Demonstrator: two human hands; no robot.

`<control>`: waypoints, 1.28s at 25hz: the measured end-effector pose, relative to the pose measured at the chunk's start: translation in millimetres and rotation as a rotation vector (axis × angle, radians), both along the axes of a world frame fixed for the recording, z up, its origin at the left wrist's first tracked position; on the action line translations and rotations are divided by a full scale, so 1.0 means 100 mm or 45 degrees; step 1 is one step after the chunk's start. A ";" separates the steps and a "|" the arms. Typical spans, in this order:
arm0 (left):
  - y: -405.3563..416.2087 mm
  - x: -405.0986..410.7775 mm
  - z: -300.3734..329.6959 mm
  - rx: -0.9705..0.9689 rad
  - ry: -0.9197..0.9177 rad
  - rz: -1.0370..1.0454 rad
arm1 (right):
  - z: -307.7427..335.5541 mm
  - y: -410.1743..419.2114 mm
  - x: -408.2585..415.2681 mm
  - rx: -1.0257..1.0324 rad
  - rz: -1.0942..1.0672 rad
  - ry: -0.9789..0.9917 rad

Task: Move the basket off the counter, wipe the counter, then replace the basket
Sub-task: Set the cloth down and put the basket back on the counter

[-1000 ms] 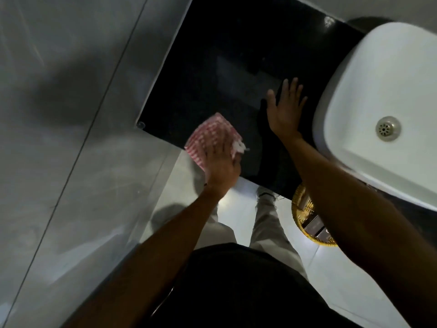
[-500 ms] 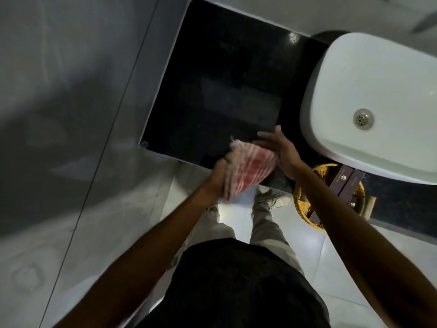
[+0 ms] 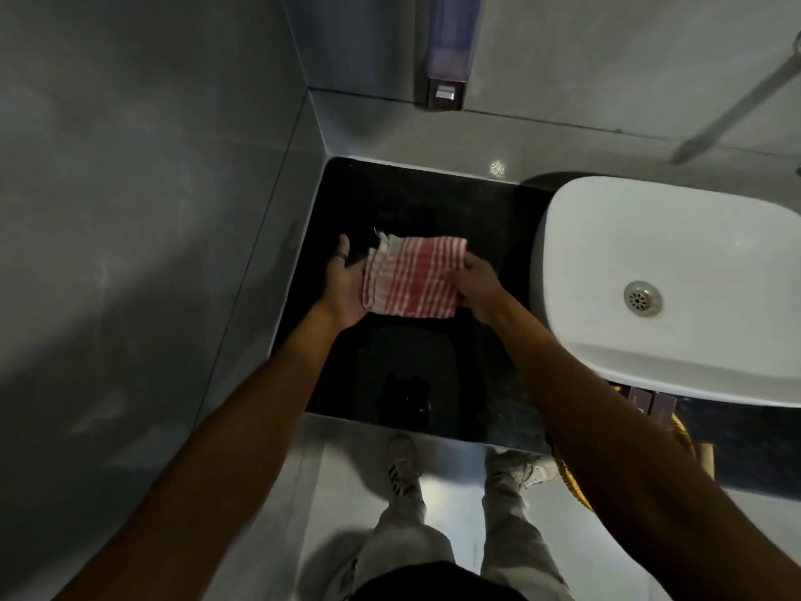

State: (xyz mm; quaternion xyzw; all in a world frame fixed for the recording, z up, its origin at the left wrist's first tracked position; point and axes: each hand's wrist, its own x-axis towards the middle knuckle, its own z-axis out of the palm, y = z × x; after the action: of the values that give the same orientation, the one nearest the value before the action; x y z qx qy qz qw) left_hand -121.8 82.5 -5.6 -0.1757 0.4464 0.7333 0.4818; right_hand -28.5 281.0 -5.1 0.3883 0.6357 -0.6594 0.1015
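Note:
A red-and-white striped cloth (image 3: 414,277), folded into a rectangle, is held over the middle of the black counter (image 3: 485,210). My left hand (image 3: 344,288) lies palm up under the cloth's left edge, thumb spread. My right hand (image 3: 474,288) grips its right edge. The yellow woven basket (image 3: 568,474) sits on the floor below the counter's front edge, mostly hidden behind my right forearm, with brown items in it.
A white basin (image 3: 676,262) with a metal drain stands on the counter's right part. Grey walls close in the left and back, with a soap dispenser (image 3: 446,58) on the back wall. My legs and shoes (image 3: 403,464) stand on the pale floor.
The left hand lifted the cloth from the counter's front edge, the right hand joined it, and both now hold it folded flat over the counter's middle. The camera tilted up toward the back wall.

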 end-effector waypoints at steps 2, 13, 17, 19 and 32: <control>0.00 -0.16 0.06 -0.091 0.119 0.032 | 0.02 -0.02 -0.20 0.099 -0.018 -0.033; 0.58 2.38 0.11 -1.316 2.365 -0.710 | 0.39 0.28 2.28 1.925 0.725 0.300; 0.82 3.00 0.00 -1.167 2.370 -1.014 | 0.24 0.54 3.00 1.846 0.791 0.232; 1.18 3.56 -0.06 -1.125 2.337 -1.243 | 0.13 0.94 3.72 1.839 0.775 0.046; 0.94 3.43 0.04 -1.393 1.998 -1.244 | 0.08 0.90 3.78 0.957 0.403 -0.065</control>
State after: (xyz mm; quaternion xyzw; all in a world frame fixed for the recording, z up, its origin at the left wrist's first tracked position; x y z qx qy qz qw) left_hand 221.0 176.5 -1.7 0.3502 0.9207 0.0698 0.1576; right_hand 349.8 371.0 2.6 0.3120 0.8816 -0.3475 0.0685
